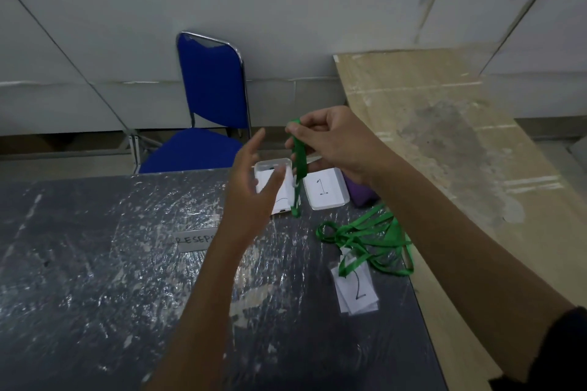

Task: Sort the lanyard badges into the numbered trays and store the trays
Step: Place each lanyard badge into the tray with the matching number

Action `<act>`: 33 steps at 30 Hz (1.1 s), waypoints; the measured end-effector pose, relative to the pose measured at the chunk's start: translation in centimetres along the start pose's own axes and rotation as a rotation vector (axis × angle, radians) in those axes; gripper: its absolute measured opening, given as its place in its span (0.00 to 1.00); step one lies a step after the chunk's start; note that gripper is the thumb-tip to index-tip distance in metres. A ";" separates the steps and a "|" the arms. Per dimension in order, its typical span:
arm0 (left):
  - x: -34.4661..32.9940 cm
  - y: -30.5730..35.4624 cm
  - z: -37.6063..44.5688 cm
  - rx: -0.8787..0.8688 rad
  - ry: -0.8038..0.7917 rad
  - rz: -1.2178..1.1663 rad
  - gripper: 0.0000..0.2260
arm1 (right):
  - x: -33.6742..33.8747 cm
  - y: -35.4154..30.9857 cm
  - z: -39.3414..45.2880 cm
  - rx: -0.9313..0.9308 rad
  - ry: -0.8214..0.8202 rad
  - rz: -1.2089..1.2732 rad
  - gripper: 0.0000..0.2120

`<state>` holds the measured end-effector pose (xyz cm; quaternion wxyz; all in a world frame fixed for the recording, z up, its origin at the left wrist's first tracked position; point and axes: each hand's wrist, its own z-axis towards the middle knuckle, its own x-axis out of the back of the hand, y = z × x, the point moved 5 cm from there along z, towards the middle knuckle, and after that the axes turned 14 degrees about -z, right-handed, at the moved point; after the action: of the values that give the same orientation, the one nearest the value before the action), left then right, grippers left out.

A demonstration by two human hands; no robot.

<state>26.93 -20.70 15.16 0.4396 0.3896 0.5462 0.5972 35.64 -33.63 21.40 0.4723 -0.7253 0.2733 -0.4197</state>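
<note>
Green lanyard hangs down from the right hand, which pinches its top loop above the table. Its lower end reaches in front of the left white tray, beside the tray marked 1. The left hand is open with relaxed fingers, just beside the strap and not touching it. More lanyards lie tangled on the table by a badge marked 2.

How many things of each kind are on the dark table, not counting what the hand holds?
White plastic trays: 2
Heaps of tangled green lanyards: 1
White paper badge cards marked 2: 1
Grey name plates: 1
Purple objects: 1
Total: 6
</note>
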 end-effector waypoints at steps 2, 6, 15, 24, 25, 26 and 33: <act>-1.7 0.6 1.5 0.076 -0.132 -0.176 0.21 | 0.2 -0.2 -0.3 0.010 0.026 -0.027 0.12; -4.3 0.9 1.6 0.169 -0.317 -0.242 0.20 | 1.0 -0.6 -0.9 0.042 0.174 -0.057 0.08; -4.2 -2.2 -2.2 0.121 -0.112 0.070 0.06 | 2.1 -0.1 -1.3 0.054 0.310 -0.029 0.07; -3.3 -1.8 -4.2 0.200 -0.122 -0.162 0.10 | 2.1 3.5 1.5 -0.051 0.315 -0.054 0.08; -3.3 -1.8 -4.4 0.226 -0.132 -0.192 0.10 | 1.7 4.3 1.9 -0.099 0.283 -0.009 0.08; -3.3 -1.8 -4.5 0.246 -0.139 -0.209 0.11 | 1.2 5.2 2.3 -0.148 0.250 0.045 0.08; -2.6 -1.3 -5.2 0.159 -0.175 -0.134 0.11 | -2.5 10.4 1.5 -0.358 0.019 -0.015 0.06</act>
<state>22.97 -24.72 13.37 0.4923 0.4363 0.5762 0.4852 35.73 -35.16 10.72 0.3298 -0.7959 0.3428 -0.3746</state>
